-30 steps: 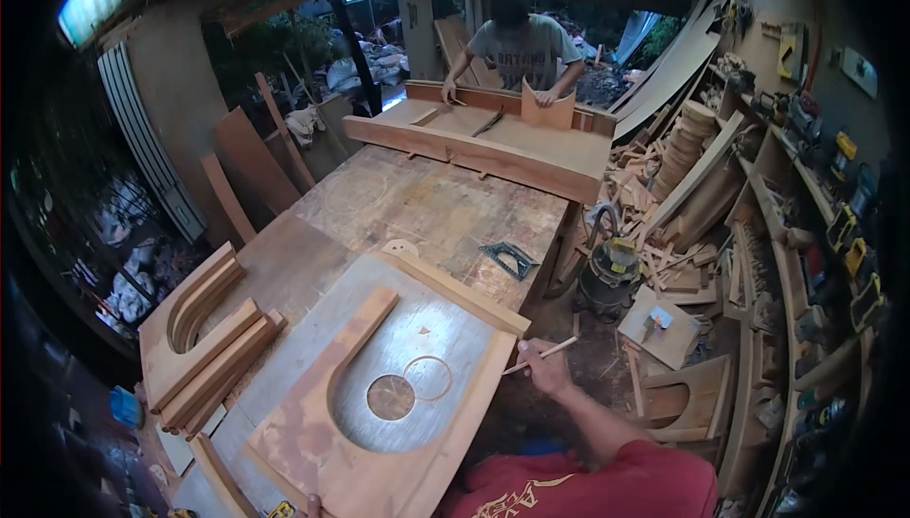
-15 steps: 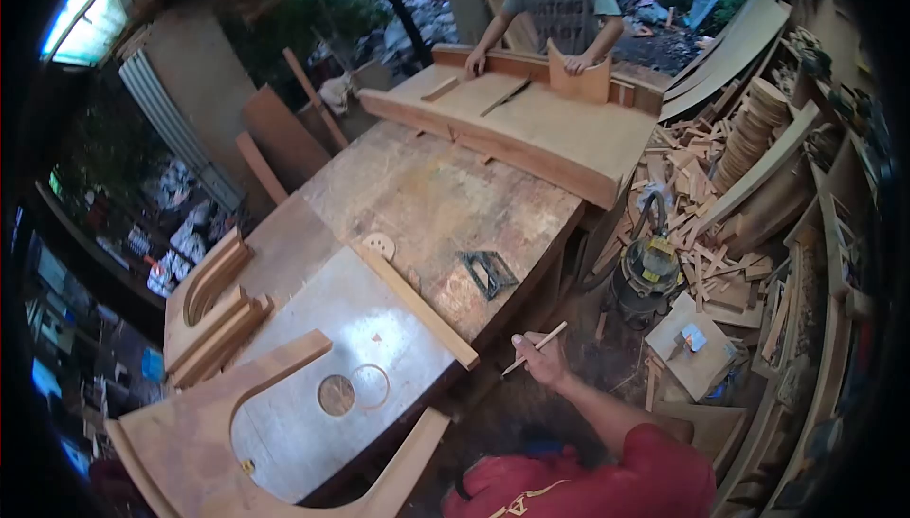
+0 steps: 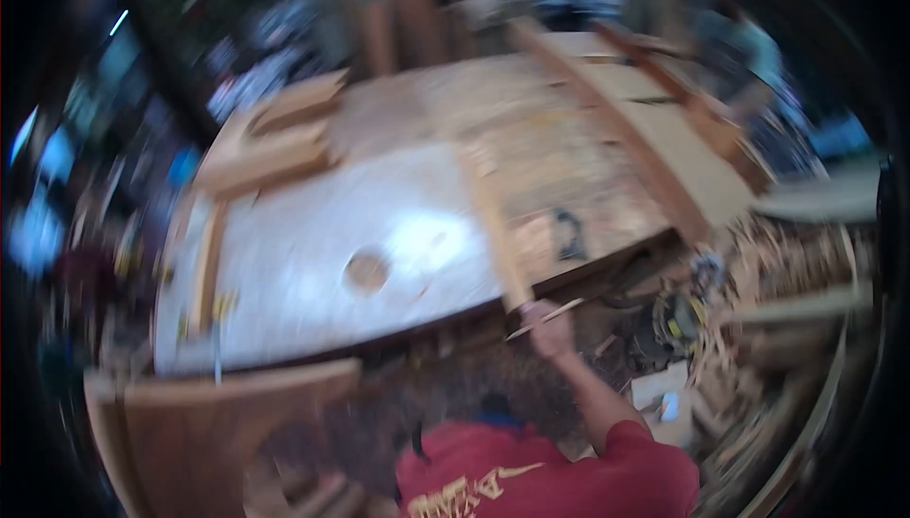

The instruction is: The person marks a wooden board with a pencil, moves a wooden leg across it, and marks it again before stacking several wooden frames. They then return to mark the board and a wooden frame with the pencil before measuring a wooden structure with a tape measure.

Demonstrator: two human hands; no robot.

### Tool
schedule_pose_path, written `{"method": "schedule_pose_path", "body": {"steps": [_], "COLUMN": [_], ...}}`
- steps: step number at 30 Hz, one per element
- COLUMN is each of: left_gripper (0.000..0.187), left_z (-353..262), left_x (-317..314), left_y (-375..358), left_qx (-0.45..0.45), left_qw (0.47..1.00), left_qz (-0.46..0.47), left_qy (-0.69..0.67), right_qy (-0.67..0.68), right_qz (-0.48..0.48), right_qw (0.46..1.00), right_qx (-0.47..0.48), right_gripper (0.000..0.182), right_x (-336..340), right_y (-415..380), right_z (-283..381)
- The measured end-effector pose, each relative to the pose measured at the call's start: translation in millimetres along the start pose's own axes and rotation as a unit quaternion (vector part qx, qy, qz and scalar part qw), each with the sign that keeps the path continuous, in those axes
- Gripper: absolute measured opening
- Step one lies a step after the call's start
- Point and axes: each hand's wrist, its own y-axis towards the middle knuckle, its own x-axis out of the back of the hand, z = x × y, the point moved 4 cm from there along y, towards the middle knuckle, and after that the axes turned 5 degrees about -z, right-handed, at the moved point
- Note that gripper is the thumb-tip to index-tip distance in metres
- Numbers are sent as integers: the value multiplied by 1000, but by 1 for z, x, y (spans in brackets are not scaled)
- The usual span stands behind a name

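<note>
The view is blurred by motion. My right hand is raised beside the workbench's near edge, fingers closed on a thin wooden stick that points up and right. A large U-shaped wooden piece hangs off the bench at the lower left, below its front edge. My left hand is out of view, and I cannot tell whether it holds that piece. On the bench lies a pale panel with a round hole.
A wooden strip lies across the bench beside the panel, and a dark square tool rests right of it. Stacked curved wood pieces lie at the far left. A shop vacuum and scraps are on the floor. Another person stands at the far end.
The view swung hard to the left and blurred. The U-shaped piece came off the panel and down past the bench's front edge. My right hand kept the stick near the bench corner.
</note>
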Motion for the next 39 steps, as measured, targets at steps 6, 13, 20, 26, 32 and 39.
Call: {"method": "schedule_pose_path", "body": {"steps": [6,13,20,26,32,39], "left_gripper": [42,33,13,11,14,25], "left_z": [172,338,446,522,563,614], "left_x": [-82,-222,-335,-425,-479,-515], "left_y": [34,72,84,76,89,72], "left_qx": [-41,-159,-229,-320,-324,-286], "left_qw": [999,984,968,923,915,876], "left_qz": [11,77,74,127,120,248], "left_qy": [13,29,77,172,209,299], "right_qy": [-74,-177,-185,-229,-239,-253], "right_qz": [48,255,363,368,362,321], "right_qw": [994,950,911,892,876,886], "right_qx": [62,16,-70,-128,-210,-221], "right_gripper": [42,52,41,40,38,34], "right_x": [-53,-178,-246,-239,-254,-187], "right_y": [-30,-115,-205,-236,-247,-221], "right_z": [-2,67,114,74,89,-38]}}
